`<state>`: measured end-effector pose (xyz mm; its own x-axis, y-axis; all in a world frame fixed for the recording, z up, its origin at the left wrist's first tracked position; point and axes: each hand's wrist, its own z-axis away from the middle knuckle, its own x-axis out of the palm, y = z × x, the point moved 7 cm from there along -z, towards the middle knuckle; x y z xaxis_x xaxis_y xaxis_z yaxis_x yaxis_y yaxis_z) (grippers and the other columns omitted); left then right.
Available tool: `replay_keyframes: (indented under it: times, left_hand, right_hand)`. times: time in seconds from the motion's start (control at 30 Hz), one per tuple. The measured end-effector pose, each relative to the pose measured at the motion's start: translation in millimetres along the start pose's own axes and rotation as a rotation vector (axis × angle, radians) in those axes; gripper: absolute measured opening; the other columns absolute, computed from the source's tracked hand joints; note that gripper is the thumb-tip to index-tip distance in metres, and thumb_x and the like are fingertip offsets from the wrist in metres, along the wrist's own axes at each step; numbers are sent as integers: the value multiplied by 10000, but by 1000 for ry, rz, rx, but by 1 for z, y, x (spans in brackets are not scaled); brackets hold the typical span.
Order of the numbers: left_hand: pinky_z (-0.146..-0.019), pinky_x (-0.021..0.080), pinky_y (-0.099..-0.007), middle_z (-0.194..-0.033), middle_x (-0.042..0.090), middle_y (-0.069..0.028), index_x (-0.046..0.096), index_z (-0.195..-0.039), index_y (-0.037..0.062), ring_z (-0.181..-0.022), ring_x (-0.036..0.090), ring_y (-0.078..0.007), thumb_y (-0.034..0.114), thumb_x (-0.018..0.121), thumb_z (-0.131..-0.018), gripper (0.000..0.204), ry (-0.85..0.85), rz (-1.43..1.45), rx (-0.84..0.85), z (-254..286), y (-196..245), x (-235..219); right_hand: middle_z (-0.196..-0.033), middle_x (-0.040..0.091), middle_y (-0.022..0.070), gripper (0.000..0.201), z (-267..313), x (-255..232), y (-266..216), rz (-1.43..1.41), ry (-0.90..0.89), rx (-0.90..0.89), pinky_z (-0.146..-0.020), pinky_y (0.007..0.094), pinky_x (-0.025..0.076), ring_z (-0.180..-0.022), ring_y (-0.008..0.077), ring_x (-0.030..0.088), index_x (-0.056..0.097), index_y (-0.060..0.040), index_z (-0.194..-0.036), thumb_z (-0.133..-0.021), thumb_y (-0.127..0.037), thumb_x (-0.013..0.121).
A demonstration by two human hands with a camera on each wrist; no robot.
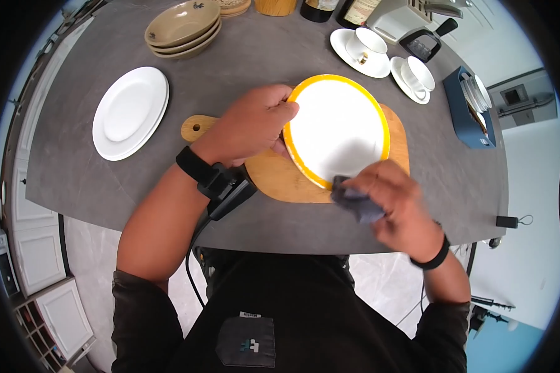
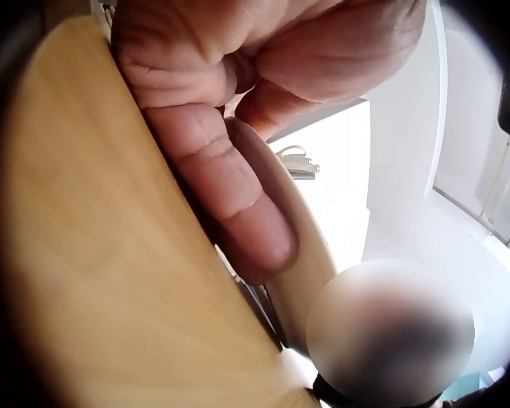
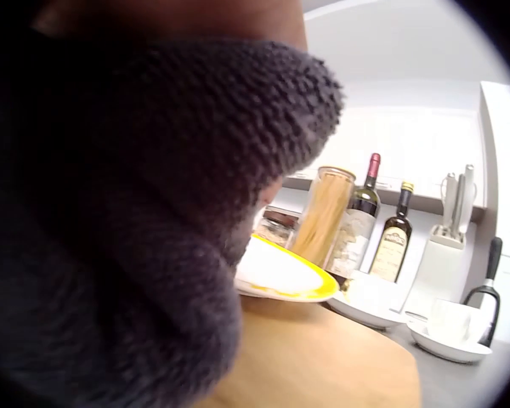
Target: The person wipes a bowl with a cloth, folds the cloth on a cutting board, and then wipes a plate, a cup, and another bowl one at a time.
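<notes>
In the head view my left hand [image 1: 252, 124] grips the left rim of a white plate [image 1: 339, 127] with a yellow edge, thumb on top. The left wrist view shows its fingers [image 2: 229, 195] under the plate's underside [image 2: 302, 246]. My right hand [image 1: 401, 205], slightly blurred, pinches a dark grey cloth [image 1: 358, 202] at the plate's lower rim. Fuzzy folds of this cloth [image 3: 170, 187] fill much of the right wrist view. The plate is tilted over a wooden cutting board [image 1: 280, 180], which shows around it.
White plates [image 1: 130, 112] lie at the left, below stacked beige bowls [image 1: 183, 28]. Two white cups [image 1: 366, 43] on saucers stand at the back right, near a knife block [image 3: 438, 272] and bottles [image 3: 393, 242]. A blue rack [image 1: 466, 115] stands by the right edge.
</notes>
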<state>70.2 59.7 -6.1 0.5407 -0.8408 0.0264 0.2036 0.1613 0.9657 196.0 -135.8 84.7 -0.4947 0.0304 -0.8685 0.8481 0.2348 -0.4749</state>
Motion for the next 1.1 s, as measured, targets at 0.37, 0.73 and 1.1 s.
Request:
replay_keyframes:
  times: [0.37, 0.73, 1.1]
  left_hand:
    - [-878, 653, -360, -1164, 740, -127, 608, -1389, -54, -1008, 766, -187, 242, 541, -1144, 390, -32, 97, -5, -1, 3, 2]
    - [-814, 648, -356, -1117, 722, -99, 646, -1328, -20, -968, 743, -179, 252, 576, -1116, 352, -74, 294, 5, 1, 0, 3]
    - [-767, 681, -362, -1254, 697, -183, 365, -1630, 12, -1021, 746, -213, 146, 590, -1087, 602, -45, 126, 121, 7, 14, 5]
  right_hand:
    - [-1079, 713, 255, 315, -102, -11, 79, 471, 160, 236, -865, 539, 567, -992, 471, 710, 716, -6, -1168, -857, -53, 703]
    - [-1071, 682, 138, 480, -64, 17, -17, 45, 36, -124, -849, 475, 571, -1021, 385, 674, 744, -64, -1136, -670, 50, 753]
    - [-1105, 706, 118, 508, 7, -10, 16, 45, 75, 9, -904, 425, 546, -1032, 358, 669, 748, -48, -1119, -647, 141, 736]
